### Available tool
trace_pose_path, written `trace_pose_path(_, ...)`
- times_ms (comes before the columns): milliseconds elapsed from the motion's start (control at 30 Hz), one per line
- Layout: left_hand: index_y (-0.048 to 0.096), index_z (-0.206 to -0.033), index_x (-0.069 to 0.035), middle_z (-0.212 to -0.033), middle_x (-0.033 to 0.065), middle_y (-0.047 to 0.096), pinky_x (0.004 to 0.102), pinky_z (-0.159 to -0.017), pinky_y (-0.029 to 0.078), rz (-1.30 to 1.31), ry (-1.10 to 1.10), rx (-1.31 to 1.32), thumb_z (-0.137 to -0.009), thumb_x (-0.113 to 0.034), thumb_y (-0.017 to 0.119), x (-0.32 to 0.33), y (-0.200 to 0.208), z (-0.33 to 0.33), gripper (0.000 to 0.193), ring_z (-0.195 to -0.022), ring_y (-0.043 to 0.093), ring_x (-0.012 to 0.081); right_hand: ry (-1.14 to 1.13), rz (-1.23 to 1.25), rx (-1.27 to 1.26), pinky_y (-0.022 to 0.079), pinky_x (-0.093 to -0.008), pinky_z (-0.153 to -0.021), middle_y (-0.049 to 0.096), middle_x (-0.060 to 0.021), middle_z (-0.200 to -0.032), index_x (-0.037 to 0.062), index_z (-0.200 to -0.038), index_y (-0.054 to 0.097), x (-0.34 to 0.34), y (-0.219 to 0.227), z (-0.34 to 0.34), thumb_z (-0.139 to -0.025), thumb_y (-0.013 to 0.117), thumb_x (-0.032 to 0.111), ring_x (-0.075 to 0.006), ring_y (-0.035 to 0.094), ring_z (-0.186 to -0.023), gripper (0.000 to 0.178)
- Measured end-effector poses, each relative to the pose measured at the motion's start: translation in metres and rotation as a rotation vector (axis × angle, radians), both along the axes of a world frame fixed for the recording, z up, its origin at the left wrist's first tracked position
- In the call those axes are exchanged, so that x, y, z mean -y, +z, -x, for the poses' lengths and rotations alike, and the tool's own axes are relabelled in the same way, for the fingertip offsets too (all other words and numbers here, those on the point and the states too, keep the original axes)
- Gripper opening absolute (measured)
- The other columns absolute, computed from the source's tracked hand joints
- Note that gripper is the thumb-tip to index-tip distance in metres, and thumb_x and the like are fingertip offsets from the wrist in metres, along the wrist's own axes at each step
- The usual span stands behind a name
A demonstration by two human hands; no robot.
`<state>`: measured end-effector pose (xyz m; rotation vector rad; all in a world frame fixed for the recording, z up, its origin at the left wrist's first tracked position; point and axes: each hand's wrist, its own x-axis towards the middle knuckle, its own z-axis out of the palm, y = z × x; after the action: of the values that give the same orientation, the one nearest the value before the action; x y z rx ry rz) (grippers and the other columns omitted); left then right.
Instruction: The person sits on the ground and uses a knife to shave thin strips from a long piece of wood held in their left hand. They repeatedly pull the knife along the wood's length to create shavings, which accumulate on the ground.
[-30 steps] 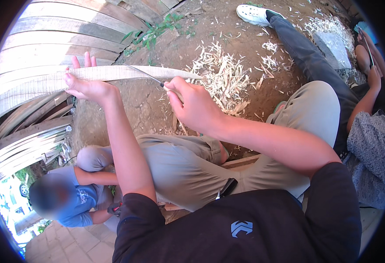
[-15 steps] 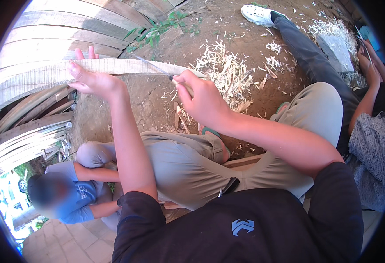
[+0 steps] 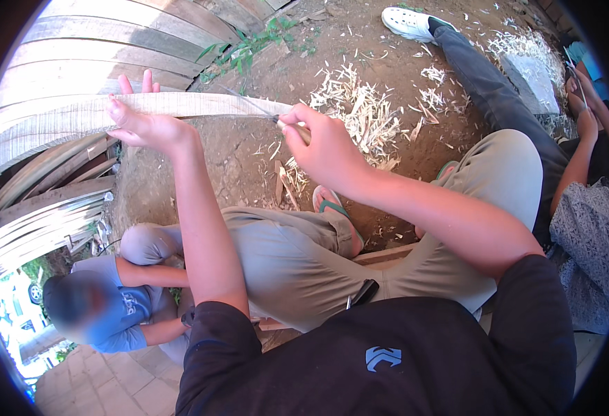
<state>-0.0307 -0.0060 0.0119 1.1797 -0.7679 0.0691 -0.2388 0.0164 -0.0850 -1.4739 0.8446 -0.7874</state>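
Wooden strip [image 3: 200, 105], long, pale and slightly bowed, lying crosswise in front of me from the far left toward the middle. My left hand [image 3: 150, 128] holds it, thumb on the near side and fingers stretched loosely past the far edge. My right hand [image 3: 326, 144] is closed around the handle of a knife [image 3: 276, 120]; the thin blade slants up and left across the strip near its right end, and I cannot tell whether its edge bites into the wood. Just beyond my right hand, a heap of shavings [image 3: 356, 114] covers the bare soil [image 3: 224, 156]. Farther out: planks [image 3: 114, 45] and a leafy plant [image 3: 249, 54] at upper left, a person in a blue shirt [image 3: 120, 326] at lower left, and a white shoe [image 3: 405, 26] at upper right.
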Motion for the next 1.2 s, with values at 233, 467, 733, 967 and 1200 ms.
trace_pose_path(233,0.012,-0.152,-0.004,-0.146,0.0281,0.049,0.0494,-0.104,0.051,0.019,-0.012,0.021,-0.101,-0.052,0.054,0.000,-0.002,-0.005,0.081,-0.116,0.066,0.0405,0.016,-0.002,0.081,0.051,-0.0426,-0.060,0.071,-0.0239,-0.079,-0.0008,-0.113,0.065,-0.006,0.006,0.002,-0.097,0.061,0.012,-0.0331,0.069,-0.064,0.021)
trace_pose_path(467,0.007,-0.154,-0.002,-0.145,0.0292,0.048,0.0476,-0.102,0.055,0.034,-0.025,0.000,-0.101,-0.048,0.056,0.000,-0.002,-0.008,0.085,-0.116,0.065,0.0406,0.006,-0.025,0.050,0.051,-0.0434,-0.059,0.070,-0.0211,-0.075,-0.0008,-0.114,0.065,-0.001,0.004,-0.002,-0.097,0.062,0.013,-0.0337,0.070,-0.063,0.022)
trace_pose_path(733,0.005,-0.155,-0.001,-0.145,0.0295,0.047,0.0490,-0.102,0.056,0.041,-0.045,-0.013,-0.103,-0.045,0.053,0.000,-0.001,-0.010,0.083,-0.115,0.065,0.0421,-0.008,0.095,0.078,0.045,-0.0378,-0.054,0.070,-0.0142,-0.075,0.0028,-0.115,0.066,-0.002,-0.003,-0.005,-0.100,0.062,0.015,-0.0189,0.063,-0.058,0.020)
trace_pose_path(967,0.004,-0.155,-0.001,-0.145,0.0310,0.047,0.0492,-0.102,0.056,0.037,-0.047,-0.003,-0.104,-0.044,0.053,-0.002,-0.003,-0.009,0.082,-0.116,0.065,0.0423,0.017,-0.018,0.027,0.051,-0.0403,-0.061,0.071,-0.0196,-0.078,0.0008,-0.112,0.065,0.000,0.005,-0.002,-0.098,0.061,0.013,-0.0288,0.069,-0.066,0.019)
trace_pose_path(1200,0.002,-0.155,0.001,-0.144,0.0316,0.047,0.0488,-0.104,0.054,0.042,-0.033,0.018,-0.104,-0.045,0.052,0.002,-0.002,0.000,0.085,-0.117,0.064,0.0411,-0.059,0.074,0.057,0.053,-0.0408,-0.061,0.070,-0.0212,-0.076,-0.0016,-0.111,0.065,0.002,0.002,-0.003,-0.097,0.060,0.011,-0.0309,0.070,-0.065,0.020)
